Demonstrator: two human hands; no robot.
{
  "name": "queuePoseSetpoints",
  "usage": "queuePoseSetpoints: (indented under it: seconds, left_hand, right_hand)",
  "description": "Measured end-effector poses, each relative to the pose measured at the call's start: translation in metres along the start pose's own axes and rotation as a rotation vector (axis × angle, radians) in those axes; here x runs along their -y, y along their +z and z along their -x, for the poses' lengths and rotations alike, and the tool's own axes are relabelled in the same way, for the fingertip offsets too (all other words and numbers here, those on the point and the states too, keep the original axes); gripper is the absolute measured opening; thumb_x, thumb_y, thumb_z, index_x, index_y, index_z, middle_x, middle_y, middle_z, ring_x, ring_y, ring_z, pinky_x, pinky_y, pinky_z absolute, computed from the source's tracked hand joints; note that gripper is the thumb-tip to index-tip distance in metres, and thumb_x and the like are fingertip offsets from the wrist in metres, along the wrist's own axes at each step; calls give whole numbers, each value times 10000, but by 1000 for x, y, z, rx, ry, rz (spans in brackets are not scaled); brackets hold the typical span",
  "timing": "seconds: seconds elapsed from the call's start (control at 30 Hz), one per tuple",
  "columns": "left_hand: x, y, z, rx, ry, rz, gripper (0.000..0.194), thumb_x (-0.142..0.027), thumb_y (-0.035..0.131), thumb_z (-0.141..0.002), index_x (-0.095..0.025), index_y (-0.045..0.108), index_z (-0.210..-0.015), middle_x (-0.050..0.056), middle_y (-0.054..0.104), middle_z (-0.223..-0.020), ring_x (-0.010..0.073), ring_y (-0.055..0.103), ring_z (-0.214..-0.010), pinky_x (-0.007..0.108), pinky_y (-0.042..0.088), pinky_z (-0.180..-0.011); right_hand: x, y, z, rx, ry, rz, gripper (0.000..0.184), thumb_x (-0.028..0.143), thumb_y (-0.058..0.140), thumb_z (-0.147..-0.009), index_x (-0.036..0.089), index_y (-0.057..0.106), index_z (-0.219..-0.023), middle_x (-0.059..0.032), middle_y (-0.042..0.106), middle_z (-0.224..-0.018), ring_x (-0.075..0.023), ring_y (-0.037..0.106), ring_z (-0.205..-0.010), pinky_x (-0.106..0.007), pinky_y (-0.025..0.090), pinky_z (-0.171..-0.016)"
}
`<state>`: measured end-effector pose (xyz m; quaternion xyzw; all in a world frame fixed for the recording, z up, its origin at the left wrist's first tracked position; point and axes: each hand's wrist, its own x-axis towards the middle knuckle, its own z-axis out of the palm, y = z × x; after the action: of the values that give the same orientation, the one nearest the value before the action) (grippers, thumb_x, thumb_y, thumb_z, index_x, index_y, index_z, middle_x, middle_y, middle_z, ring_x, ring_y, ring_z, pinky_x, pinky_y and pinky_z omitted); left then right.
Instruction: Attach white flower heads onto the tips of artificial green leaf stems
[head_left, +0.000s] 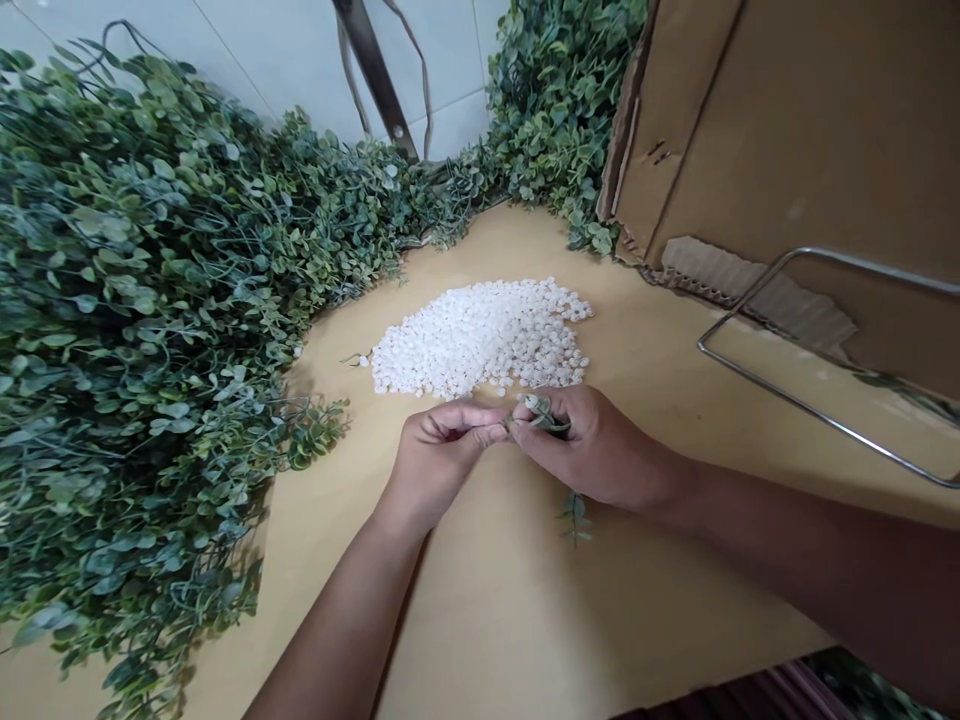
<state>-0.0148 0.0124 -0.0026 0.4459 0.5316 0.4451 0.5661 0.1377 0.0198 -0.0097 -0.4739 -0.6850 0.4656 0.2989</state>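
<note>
Grey-white wall tiles [247,45] rose behind a tan tabletop [465,620], with heaped greenery [165,250] along the left and a cardboard box [795,150] at the far right. Through the head view I saw the hands nearly meeting: the right hand [611,445] gripped a leafy sprig [546,415], while the left hand [442,450] pinched its end between thumb and finger. The sprig ran crosswise between them; the right hand hid the rest, so I couldn't tell whether the leafy tip [576,518] below belonged to it. Just beyond lay white beads [480,335], piled longest left to right, the right hand seemingly nearer.
</note>
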Motion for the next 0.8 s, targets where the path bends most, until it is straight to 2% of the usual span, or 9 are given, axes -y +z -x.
queuePoseSetpoints:
  seconds: [0.17,0.33,0.53,0.8]
  left_hand:
    - [-1,0,1,57,5,43,175,-262,821,-551,-193,748,-695,6,734,-684,73,654,-644,132,515,-684]
    - [2,2,-1,46,0,101,144,-239,811,-579,-202,746,-702,-7,729,-660,55,644,-600,110,508,-646]
    - [1,2,-1,71,14,83,132,-240,809,-582,-182,739,-678,3,725,-657,74,651,-629,138,514,-673]
    - [-1,1,-1,19,-2,33,186,-268,830,-526,-154,719,-623,20,707,-622,104,632,-616,199,518,-664]
  right_hand:
    - [0,-3,-2,28,38,-52,280,290,419,-759,154,299,-546,54,258,-506,-8,237,-480,-167,206,-456]
    - [1,-5,-2,41,58,-136,278,287,440,-737,152,302,-537,62,238,-493,0,218,-466,-155,182,-430]
    - [4,-4,-1,28,58,-103,273,276,431,-747,149,312,-536,61,231,-497,1,216,-463,-153,185,-429]
    - [2,1,0,-43,-8,-63,277,254,426,-757,154,292,-536,63,238,-498,1,223,-468,-156,200,-438]
